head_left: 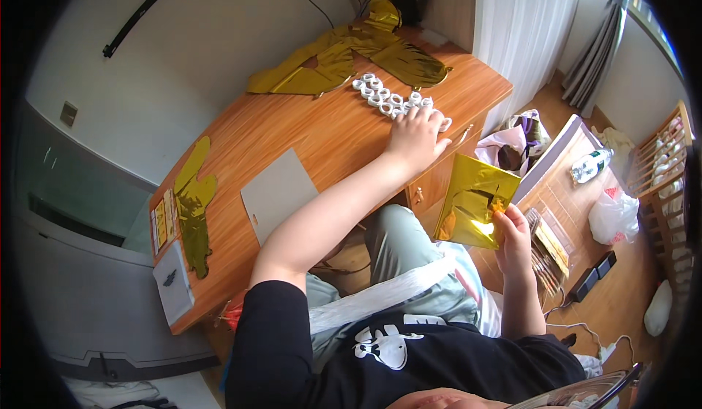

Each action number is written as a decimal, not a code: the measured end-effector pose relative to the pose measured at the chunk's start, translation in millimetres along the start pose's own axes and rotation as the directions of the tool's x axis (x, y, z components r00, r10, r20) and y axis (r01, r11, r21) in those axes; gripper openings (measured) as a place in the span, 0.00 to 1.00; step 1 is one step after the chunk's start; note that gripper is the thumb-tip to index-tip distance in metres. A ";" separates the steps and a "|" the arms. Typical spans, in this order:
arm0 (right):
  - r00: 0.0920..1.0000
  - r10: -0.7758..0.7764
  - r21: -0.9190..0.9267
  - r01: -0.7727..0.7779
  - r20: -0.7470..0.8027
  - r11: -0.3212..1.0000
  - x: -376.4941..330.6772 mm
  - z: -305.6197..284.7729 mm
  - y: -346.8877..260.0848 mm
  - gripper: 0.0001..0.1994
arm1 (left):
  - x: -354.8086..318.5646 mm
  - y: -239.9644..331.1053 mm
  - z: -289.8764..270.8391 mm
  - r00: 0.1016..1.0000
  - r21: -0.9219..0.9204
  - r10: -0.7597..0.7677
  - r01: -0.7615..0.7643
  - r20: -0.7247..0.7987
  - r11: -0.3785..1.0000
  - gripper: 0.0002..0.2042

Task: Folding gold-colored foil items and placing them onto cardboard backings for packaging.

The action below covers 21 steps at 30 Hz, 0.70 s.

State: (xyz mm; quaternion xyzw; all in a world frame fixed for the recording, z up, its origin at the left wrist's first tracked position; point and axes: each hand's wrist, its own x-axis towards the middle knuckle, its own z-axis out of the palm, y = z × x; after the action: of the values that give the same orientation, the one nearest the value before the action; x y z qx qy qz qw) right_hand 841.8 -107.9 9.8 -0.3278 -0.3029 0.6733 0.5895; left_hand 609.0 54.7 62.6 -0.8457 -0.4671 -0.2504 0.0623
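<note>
My left hand [417, 140] reaches over the desk's right side, fingers extended onto the near end of a cluster of small white rings [385, 100], thumb held apart. Whether its fingertips grip a ring cannot be made out. Off the desk's front edge, my right hand [513, 235] pinches a folded, flat piece of shiny gold foil [479, 193] by its lower right part. Larger sheets of gold foil [314, 64] lie flattened at the back of the desk, beyond the rings. Another gold foil piece [193, 208], long and flat, rests at the desk's left end.
A grey flat board [278, 188] lies mid-desk [351, 149]. At the left end are a white tablet-like thing [173, 281] and a printed card [162, 222]. To my right stand bags [515, 142], a plastic bottle [591, 165], a white plastic bag [613, 215] and a wooden crib [662, 168].
</note>
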 end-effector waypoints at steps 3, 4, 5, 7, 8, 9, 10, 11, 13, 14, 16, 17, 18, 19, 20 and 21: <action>1.000 0.002 -0.041 -0.003 -0.005 0.999 -7.2 -2.4 -2.6 0.13 | 3.1 -1.5 7.6 0.996 0.027 -0.073 0.075 -0.045 0.997 0.11; 1.000 0.005 -0.042 -0.006 -0.005 0.999 -7.6 -2.7 -2.7 0.13 | 1.8 -1.1 4.4 0.999 0.010 -0.036 0.036 -0.007 0.999 0.11; 1.000 0.013 -0.056 -0.014 -0.012 0.998 -7.0 -1.5 -1.9 0.12 | -1.3 -2.5 -0.2 1.000 -0.006 -0.002 0.002 0.031 1.000 0.10; 0.999 0.033 -0.068 -0.034 -0.009 0.997 -4.1 2.2 -0.3 0.12 | -20.0 -1.6 -18.4 1.000 -0.001 0.020 -0.020 -0.020 1.000 0.09; 1.000 0.021 -0.096 -0.020 0.009 0.995 -1.2 5.8 -0.6 0.12 | -32.9 -1.8 -39.6 0.999 -0.034 0.003 -0.001 0.041 0.999 0.09; 1.000 0.009 -0.124 -0.006 0.025 0.992 2.5 9.9 1.1 0.12 | -47.2 -4.4 -60.5 0.995 -0.068 -0.012 0.020 0.103 0.997 0.08; 0.999 -0.017 -0.087 0.021 0.039 0.996 8.3 17.0 7.1 0.13 | -65.1 -12.3 -83.5 0.998 -0.055 -0.018 0.021 0.056 0.998 0.08; 0.999 -0.005 -0.084 0.010 0.054 0.996 14.3 22.7 9.8 0.13 | -83.6 -23.2 -106.5 1.000 -0.044 -0.022 0.022 0.008 0.999 0.08; 0.988 -0.008 -0.158 0.033 0.154 0.987 27.5 33.6 15.4 0.14 | -119.3 -46.1 -150.2 0.987 -0.043 -0.156 0.155 -0.028 0.987 0.08; 0.985 0.004 -0.264 0.042 0.172 0.964 38.1 37.1 20.1 0.14 | -139.8 -60.8 -165.9 0.970 -0.033 -0.231 0.229 -0.075 0.973 0.09; 0.967 -0.003 -0.288 0.079 0.255 0.954 52.7 73.6 26.9 0.14 | -180.5 -87.3 -184.6 0.937 -0.016 -0.326 0.326 -0.124 0.945 0.09; 0.955 -0.001 -0.345 0.108 0.298 0.932 63.5 86.1 32.4 0.15 | -198.1 -97.2 -192.4 0.927 0.028 -0.360 0.364 -0.102 0.931 0.09; 0.947 0.002 -0.310 0.103 0.321 0.945 73.7 103.2 42.4 0.15 | -213.6 -105.1 -196.1 0.915 0.071 -0.394 0.400 -0.083 0.914 0.11; 0.938 -0.008 -0.321 0.127 0.347 0.939 76.1 137.9 46.4 0.15 | -229.2 -112.1 -194.8 0.904 0.081 -0.419 0.426 -0.092 0.901 0.11; 0.925 0.051 -0.380 0.103 0.375 0.919 84.4 157.4 53.1 0.15 | -240.6 -118.9 -189.7 0.856 -0.166 -0.513 0.498 -0.064 0.851 0.15; 0.910 0.111 -0.439 0.084 0.400 0.895 92.3 175.7 60.1 0.14 | -251.8 -127.4 -185.8 0.805 -0.401 -0.593 0.537 -0.017 0.742 0.20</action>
State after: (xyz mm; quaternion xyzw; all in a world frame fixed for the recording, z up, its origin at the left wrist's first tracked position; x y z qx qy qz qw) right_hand 657.5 -27.4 60.0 -0.3057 -0.5649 0.6439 0.4156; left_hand 326.1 -128.6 86.0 -0.6390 -0.6388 -0.4025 -0.1469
